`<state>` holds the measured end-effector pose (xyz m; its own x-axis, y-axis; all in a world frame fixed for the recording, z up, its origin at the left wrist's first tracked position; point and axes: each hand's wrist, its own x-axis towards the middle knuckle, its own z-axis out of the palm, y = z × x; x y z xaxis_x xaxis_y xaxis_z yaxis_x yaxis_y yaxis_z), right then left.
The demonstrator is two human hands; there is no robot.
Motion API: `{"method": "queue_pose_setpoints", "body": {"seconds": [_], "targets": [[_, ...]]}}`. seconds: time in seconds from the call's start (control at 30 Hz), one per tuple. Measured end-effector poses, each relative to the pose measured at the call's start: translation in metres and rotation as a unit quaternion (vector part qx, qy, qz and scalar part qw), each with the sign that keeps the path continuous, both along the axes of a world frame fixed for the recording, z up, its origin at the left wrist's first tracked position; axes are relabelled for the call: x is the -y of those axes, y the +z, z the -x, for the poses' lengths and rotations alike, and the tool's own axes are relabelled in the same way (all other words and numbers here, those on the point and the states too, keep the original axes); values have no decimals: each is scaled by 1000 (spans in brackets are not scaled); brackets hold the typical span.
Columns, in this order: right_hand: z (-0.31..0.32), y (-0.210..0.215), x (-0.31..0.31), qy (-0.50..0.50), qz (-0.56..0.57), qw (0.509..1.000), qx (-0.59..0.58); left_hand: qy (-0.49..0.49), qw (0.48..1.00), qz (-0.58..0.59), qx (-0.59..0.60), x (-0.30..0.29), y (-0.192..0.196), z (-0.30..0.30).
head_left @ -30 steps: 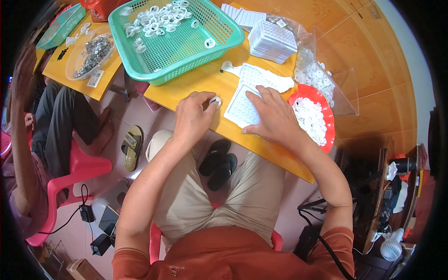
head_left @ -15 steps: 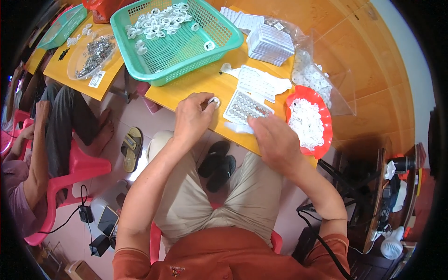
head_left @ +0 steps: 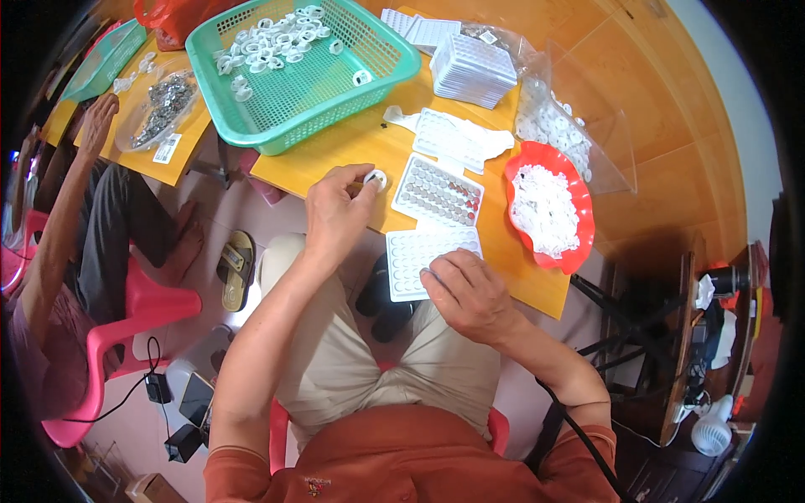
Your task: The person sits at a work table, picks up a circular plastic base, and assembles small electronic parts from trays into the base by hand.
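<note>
My left hand [head_left: 337,210] is closed, pinching a small round white plastic part [head_left: 376,178] between thumb and fingertips above the table's near edge. To its right lies a white tray [head_left: 411,209] of round pockets filled with small silver discs, a few of them copper-red on the right side. Joined or close to its near side, a white pocketed lid [head_left: 407,265] juts out over the table edge above my lap. The fingers of my right hand [head_left: 470,293] close on this lid's near right part; the thumb is mostly hidden.
A green basket [head_left: 277,138] holds several white ring parts. Beyond the tray are another white pocketed sheet [head_left: 453,138], a stack of trays [head_left: 474,71] and a clear bag of white parts [head_left: 553,126]. A red scalloped bowl [head_left: 583,201] stands right. A co-worker's hand [head_left: 99,117] is at the left table.
My right hand has come toward me with the white lid, which now lies face up instead of edge-on. The left hand stays nearly still. The co-worker's arm has reached up to the left table.
</note>
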<state>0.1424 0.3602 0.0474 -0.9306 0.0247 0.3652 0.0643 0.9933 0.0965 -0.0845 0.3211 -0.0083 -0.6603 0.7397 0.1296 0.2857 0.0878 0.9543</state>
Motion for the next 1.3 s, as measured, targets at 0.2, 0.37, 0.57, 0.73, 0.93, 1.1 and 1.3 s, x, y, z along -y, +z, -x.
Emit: {"method": "queue_pose_setpoints", "body": {"seconds": [0.2, 0.37, 0.57, 0.73, 0.93, 1.1, 1.3], "targets": [[-6, -5, 5, -7, 9, 1000, 9, 33, 996, -81, -1, -7, -4, -18], [-8, -13, 7, -10, 14, 1000, -8, 35, 988, -83, -121, -22, -6, -31], [-9, -23, 10, 0, 10, 999, -49, 20, 961, -48, -270, -29, -10, -37], [-16, -35, 11, -1, 54, 995, -81, 3, 948, -38, -316, -30, -11, -39], [-19, -39, 9, -1, 65, 991, -118, 3, 936, -27, -350, -31, -9, -41], [-23, -44, 4, 17, 67, 988, -136, -5, 926, -17, -377, -32, -8, -42], [-31, -48, -4, 41, 78, 985, -150, 0, 917, -14, -399, -33, -11, -41]]}}
